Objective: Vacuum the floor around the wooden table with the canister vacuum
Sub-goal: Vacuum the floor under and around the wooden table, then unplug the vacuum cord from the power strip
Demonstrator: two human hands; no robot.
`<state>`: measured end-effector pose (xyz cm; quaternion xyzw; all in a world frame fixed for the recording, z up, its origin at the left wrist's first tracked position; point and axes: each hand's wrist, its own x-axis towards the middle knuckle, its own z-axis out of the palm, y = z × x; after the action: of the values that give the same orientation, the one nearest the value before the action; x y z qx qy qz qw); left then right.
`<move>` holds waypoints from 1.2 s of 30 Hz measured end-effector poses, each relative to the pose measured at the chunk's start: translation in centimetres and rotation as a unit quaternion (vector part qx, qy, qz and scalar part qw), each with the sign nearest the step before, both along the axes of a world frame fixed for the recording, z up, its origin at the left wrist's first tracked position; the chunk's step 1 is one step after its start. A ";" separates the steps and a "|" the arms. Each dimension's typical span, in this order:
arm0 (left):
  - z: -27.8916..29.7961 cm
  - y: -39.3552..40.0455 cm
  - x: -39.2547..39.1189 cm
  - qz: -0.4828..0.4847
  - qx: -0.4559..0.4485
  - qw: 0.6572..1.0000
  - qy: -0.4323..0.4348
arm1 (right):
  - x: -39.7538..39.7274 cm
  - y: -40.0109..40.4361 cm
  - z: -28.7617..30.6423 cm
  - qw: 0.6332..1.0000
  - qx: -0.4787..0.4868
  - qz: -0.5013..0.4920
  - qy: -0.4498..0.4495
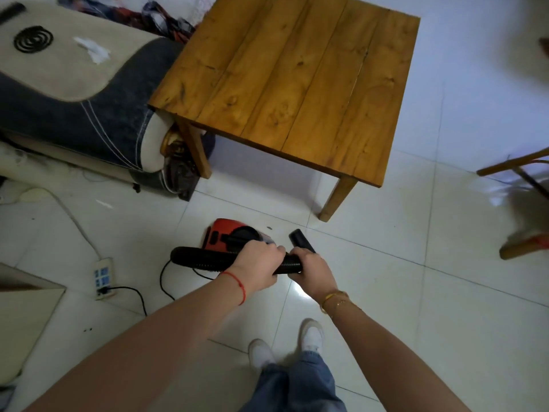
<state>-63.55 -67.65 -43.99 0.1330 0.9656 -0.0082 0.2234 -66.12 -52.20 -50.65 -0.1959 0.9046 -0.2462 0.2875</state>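
A red and black canister vacuum (221,233) sits on the white tiled floor just in front of the wooden table (291,81). Its black ribbed hose (196,260) curls out to the left and runs across to both hands. My left hand (258,267) is closed around the hose. Right beside it, my right hand (312,269) grips the hose end, where the short black nozzle (300,239) points up and away toward the table's near right leg (337,199).
A grey and beige sofa (74,93) stands left of the table, touching its corner. A white power strip (102,278) with a black cord lies on the floor at left. A wooden chair (523,203) is at the right edge. My feet (285,343) stand below.
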 end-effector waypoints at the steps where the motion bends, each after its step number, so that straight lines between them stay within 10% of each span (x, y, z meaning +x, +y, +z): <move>1: 0.2 -0.1 0.0 -0.007 -0.001 1.000 0.007 | 0.1 0.4 0.2 1.000 -0.004 -0.011 -0.006; 19: 4.6 -0.6 -3.5 0.094 0.049 0.989 0.107 | -2.7 6.9 2.2 0.967 -0.079 -0.227 -0.081; 36: -0.7 -8.3 -4.9 0.354 0.199 0.905 0.125 | -3.1 4.5 2.9 0.899 -0.116 -0.415 -0.076</move>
<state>-68.45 -75.92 -44.68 -0.1781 0.9507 0.2472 0.0575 -69.24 -47.69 -47.78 0.1845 0.8441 -0.4608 0.2028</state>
